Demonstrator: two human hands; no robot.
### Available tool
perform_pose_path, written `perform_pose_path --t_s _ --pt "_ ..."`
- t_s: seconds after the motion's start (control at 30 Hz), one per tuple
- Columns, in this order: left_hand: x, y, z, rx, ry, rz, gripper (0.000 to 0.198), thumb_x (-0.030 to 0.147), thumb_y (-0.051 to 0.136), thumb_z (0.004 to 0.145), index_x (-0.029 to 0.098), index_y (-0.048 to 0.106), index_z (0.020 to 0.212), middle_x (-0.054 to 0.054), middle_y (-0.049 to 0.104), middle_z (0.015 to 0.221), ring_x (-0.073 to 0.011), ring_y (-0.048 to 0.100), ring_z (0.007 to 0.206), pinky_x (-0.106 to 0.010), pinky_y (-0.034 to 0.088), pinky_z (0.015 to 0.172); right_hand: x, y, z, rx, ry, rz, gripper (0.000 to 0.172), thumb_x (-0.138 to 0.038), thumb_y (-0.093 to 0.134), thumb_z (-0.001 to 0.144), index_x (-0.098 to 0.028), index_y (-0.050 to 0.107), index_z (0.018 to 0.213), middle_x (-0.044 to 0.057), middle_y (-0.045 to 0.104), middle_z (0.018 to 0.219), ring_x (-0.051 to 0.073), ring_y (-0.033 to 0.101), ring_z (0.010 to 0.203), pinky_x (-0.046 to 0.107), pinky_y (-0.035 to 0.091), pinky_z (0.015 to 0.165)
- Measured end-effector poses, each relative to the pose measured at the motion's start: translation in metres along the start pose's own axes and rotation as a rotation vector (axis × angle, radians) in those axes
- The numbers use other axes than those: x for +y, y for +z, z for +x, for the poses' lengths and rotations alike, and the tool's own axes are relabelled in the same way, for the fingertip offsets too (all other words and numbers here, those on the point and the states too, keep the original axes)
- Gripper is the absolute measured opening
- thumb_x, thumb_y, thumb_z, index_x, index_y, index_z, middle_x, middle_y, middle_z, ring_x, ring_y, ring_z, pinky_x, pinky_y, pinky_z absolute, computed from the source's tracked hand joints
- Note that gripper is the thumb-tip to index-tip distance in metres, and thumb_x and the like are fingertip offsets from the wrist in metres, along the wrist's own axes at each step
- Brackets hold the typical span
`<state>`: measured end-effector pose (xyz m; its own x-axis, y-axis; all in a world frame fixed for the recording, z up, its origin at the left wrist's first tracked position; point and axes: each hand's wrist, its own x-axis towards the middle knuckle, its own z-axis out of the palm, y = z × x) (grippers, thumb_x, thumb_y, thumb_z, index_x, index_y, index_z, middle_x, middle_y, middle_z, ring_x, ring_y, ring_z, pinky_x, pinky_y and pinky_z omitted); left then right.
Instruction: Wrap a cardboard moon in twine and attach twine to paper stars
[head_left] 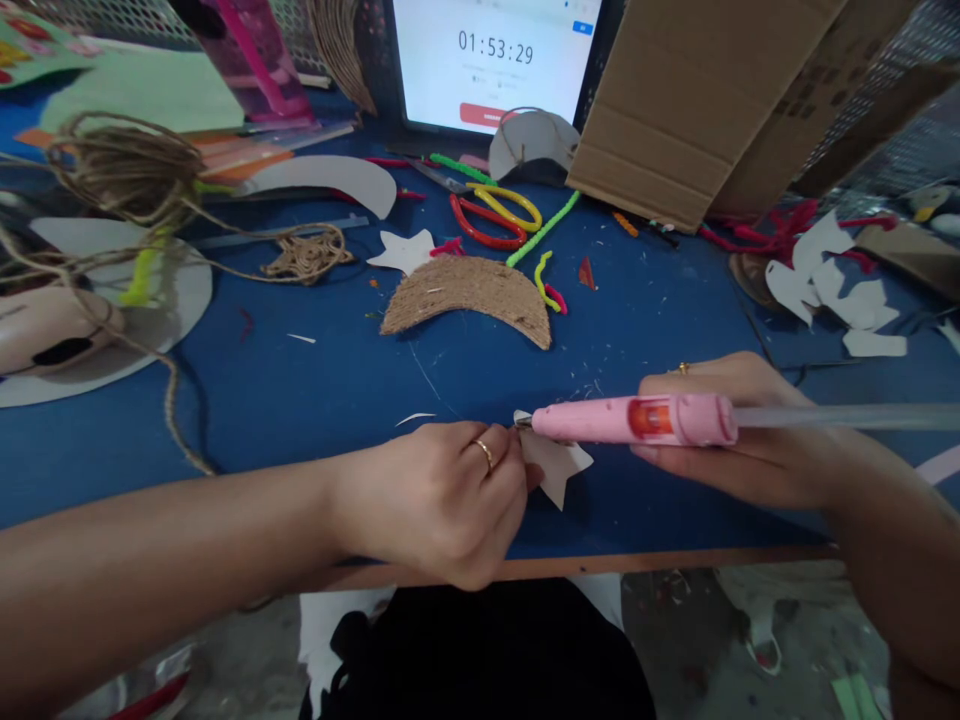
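Observation:
A small white paper star [559,472] lies near the front edge of the blue table. My left hand [461,500] is closed on its left side, fingers pinched together; whether twine is in the pinch too is hidden. In my right hand [739,430] is a pink hot glue gun [592,420] with a clear glue stick [840,416] sticking out of its back. The glue gun's metal nozzle is at the star's upper point, close to my left fingertips. Beyond my hands lies a twine-covered crescent [469,290].
Behind the crescent are a white star [403,250], scissors [491,220] and pipe cleaners [544,230]. A twine ball [124,165], twine-wrapped star [309,254] and computer mouse [52,328] lie left. White cutouts [832,275] lie right. A tablet [495,75] and cardboard [705,100] stand behind.

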<state>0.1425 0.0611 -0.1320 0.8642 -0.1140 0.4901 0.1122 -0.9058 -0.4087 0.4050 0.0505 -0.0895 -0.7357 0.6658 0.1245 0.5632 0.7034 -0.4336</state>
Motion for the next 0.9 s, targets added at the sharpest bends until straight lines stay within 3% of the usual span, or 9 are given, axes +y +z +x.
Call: perform_pose_path --t_s 0.9 --pt "0.0003 -0.0017 -0.0010 -0.009 -0.013 -0.027 0.009 0.007 0.065 0.081 0.006 0.069 0.072 -0.010 0.069 0.067 -0.0184 0.068 0.063 -0.027 0.059 0.056 0.0005 -0.0049 0.0005 -0.027 -0.016 0.020 0.022 -0.019 0.054 0.089 -0.020 0.041 0.071 -0.006 0.043 0.061 0.008 0.039 0.053 0.022 0.029 0.055"
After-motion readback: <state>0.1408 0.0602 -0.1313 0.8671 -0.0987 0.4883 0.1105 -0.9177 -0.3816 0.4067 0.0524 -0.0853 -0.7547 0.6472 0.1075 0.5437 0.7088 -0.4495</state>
